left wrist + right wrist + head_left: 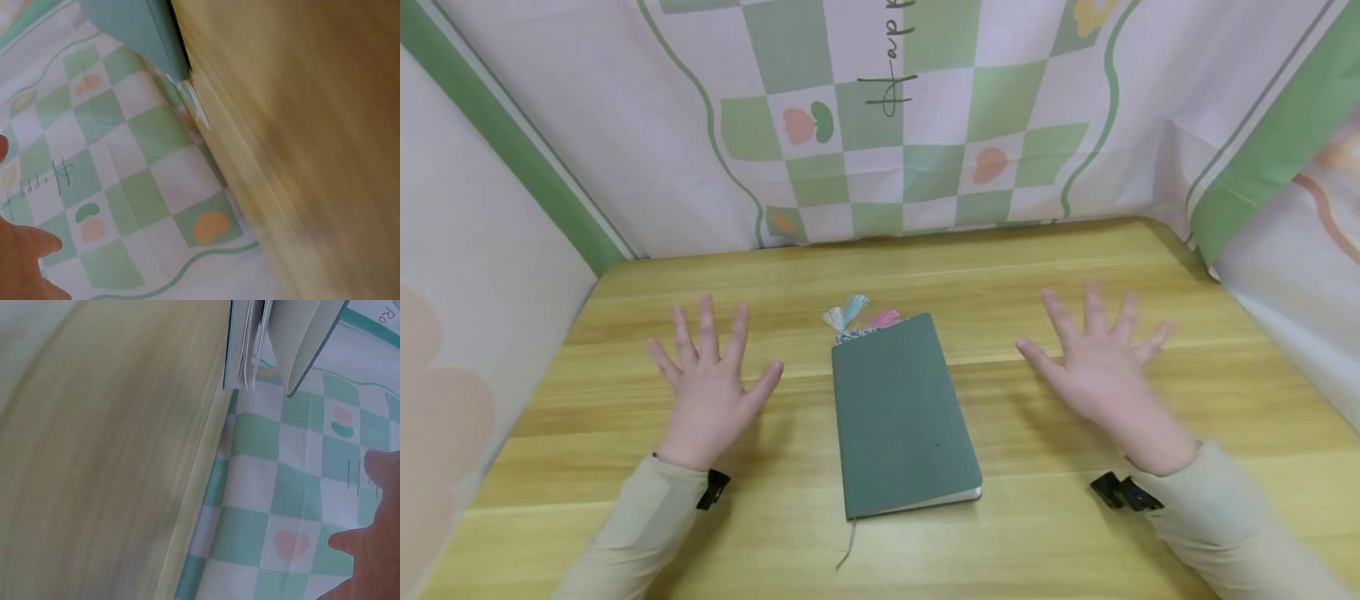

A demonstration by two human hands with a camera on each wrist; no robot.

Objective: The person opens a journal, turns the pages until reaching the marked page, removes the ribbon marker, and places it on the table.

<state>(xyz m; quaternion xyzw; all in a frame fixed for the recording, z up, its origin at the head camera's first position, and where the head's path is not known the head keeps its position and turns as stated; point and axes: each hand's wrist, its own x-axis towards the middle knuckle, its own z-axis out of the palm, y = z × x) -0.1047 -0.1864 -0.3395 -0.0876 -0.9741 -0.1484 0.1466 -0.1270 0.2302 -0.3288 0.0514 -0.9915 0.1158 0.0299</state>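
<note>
A dark green notebook [902, 417] lies closed on the wooden table, its cover slightly raised at the lower right corner. Tassels in white, blue and pink [854, 310] stick out past its top edge, beside a strip of patterned material [857, 335]. A thin grey ribbon [847, 546] trails from the bottom. My left hand [709, 392], to the left of the notebook, has its fingers spread and touches nothing. On the other side my right hand [1101, 375] is likewise spread, apart from the notebook. In the right wrist view the notebook's pages [250, 344] show edge-on.
The wooden table [625, 333] has a pale cloth with green checks [872, 175] hanging behind its far edge. More cloth hangs along the left [475, 250] and right [1285, 275] sides. Black clips [1123, 492] sit at the sleeve cuffs.
</note>
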